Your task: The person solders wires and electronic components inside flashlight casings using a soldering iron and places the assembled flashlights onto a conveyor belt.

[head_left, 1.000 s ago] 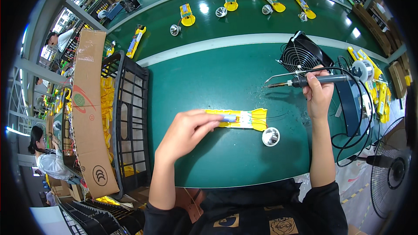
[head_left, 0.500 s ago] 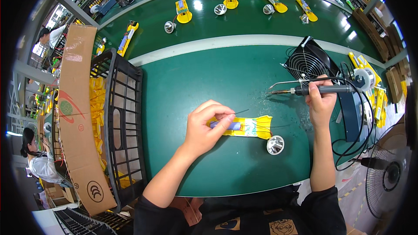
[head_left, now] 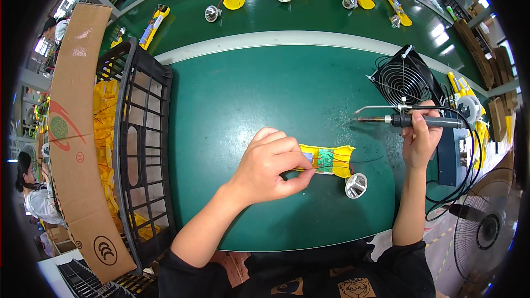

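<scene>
My left hand is closed in a pinch at the near edge of a yellow flashlight casing, thumb against forefinger on a thin dark wire. The hand hides the casing's left part. Inside the casing lie a green circuit board and a blue-purple battery, partly covered. A silver reflector cup rests on the bench by the casing's right end, and a thin black wire sticks out rightward there. My right hand grips a soldering iron with a thin metal feed tube above its tip, which points left over the bench.
On the left stands a black plastic crate of yellow parts beside a cardboard sheet. A black fan and a blue box with cables stand right. Several casings with reflectors lie on the green belt beyond. Small debris dots the bench.
My left hand has gone from holding a wire above the casing to pinching at its near edge, turning over. The right hand with the soldering iron has shifted slightly right. The view has shifted.
</scene>
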Demonstrator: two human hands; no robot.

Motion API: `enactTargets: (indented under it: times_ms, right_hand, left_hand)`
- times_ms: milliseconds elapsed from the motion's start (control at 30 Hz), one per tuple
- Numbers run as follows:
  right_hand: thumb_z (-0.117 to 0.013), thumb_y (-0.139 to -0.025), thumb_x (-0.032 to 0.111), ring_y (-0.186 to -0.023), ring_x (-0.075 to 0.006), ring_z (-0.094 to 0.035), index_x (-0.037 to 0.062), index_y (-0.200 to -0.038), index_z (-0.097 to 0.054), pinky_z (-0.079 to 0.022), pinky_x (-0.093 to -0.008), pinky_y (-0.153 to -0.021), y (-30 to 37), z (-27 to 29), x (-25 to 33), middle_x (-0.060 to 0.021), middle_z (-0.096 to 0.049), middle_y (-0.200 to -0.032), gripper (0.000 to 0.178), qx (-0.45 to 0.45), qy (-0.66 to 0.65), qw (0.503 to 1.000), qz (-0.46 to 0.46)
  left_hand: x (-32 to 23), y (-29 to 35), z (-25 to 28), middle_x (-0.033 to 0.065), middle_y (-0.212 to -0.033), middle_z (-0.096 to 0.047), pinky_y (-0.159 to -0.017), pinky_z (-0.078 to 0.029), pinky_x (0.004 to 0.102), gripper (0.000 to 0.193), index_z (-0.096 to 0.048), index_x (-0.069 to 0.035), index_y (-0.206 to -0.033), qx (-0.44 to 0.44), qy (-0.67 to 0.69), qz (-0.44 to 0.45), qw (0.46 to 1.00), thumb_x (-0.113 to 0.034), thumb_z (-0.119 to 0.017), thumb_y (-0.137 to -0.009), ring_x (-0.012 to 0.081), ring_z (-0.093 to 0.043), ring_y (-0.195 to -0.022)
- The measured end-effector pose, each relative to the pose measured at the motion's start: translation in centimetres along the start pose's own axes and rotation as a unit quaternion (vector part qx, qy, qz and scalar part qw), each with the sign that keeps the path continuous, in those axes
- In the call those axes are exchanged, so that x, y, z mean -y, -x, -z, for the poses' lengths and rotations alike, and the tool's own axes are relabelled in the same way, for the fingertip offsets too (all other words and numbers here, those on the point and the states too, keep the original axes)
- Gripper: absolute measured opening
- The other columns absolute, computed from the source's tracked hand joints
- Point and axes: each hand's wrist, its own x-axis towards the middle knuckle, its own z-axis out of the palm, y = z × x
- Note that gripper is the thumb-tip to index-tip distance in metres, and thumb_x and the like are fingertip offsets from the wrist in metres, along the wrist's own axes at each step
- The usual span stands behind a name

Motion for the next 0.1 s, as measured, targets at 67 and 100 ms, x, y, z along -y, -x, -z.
enactTargets:
  times_ms: [67,100]
  right_hand:
    - [-0.053,-0.071,0.010,-0.042,-0.0042,-0.040,0.0011,-0.071,-0.044,-0.032,-0.0143,-0.037,0.20,0.11,0.49,-0.0032,-0.046,-0.062,0.013,0.047,-0.039,0.998,0.014]
    - [-0.053,-0.071,0.010,-0.042,-0.0042,-0.040,0.0011,-0.071,-0.044,-0.032,-0.0143,-0.037,0.28,0.17,0.44,-0.0032,-0.046,-0.062,0.013,0.046,-0.039,0.998,0.013]
  left_hand:
    - [0.16,0.00,-0.09,-0.0016,-0.057,-0.050,-0.058,-0.034,0.0272,0.012,-0.058,-0.011,-0.061,0.010,0.007,-0.008,1.000,-0.007,-0.067,-0.053,0.0139,-0.047,-0.054]
    - [0.23,0.00,-0.07,-0.0014,-0.058,-0.051,-0.058,-0.034,0.0272,0.013,-0.059,-0.011,-0.062,0.020,0.012,-0.016,1.000,-0.008,-0.067,-0.053,0.0139,-0.047,-0.055]
